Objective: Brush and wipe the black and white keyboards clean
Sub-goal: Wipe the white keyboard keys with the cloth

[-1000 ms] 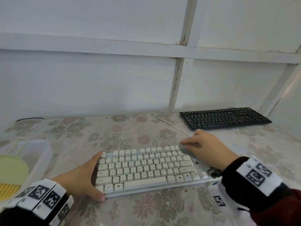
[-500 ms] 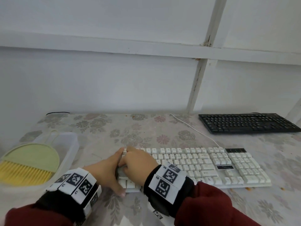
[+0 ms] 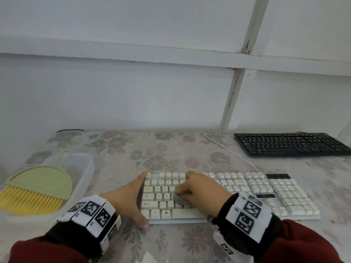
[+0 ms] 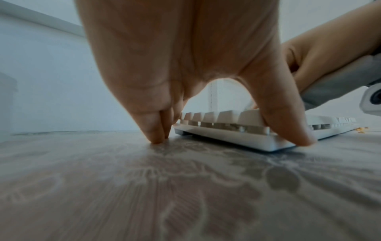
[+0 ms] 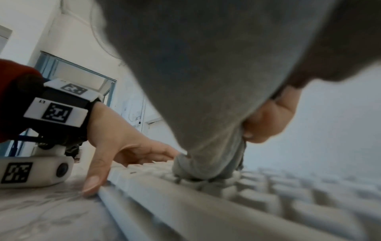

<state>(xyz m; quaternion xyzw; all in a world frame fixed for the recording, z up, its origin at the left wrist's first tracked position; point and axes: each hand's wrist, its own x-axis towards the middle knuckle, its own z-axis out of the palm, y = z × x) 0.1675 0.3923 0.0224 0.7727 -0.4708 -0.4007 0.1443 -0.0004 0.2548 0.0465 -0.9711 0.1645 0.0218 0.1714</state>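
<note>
A white keyboard [image 3: 247, 192] lies on the flowered tablecloth in front of me. My left hand [image 3: 131, 198] braces its left end, thumb at the near corner and straight fingers along the far corner [image 4: 226, 120]. My right hand [image 3: 201, 190] grips a grey cloth [image 3: 179, 198] and presses it onto the left-side letter keys; in the right wrist view the grey cloth [image 5: 206, 97] hangs bunched from the curled fingers onto the keys. A black keyboard [image 3: 290, 144] lies at the far right by the wall.
A clear plastic tub [image 3: 83, 168] at the left holds a green dustpan [image 3: 41, 181] and a yellow-bristled brush [image 3: 28, 202]. The white keyboard's cable [image 3: 228, 150] runs back toward the wall. Small orange crumbs [image 4: 217, 129] lie near the keyboard's front edge.
My right hand with the cloth swept from the keyboard's right part to its left end, then came back a little to the right onto the letter keys. The left hand stayed on the left end.
</note>
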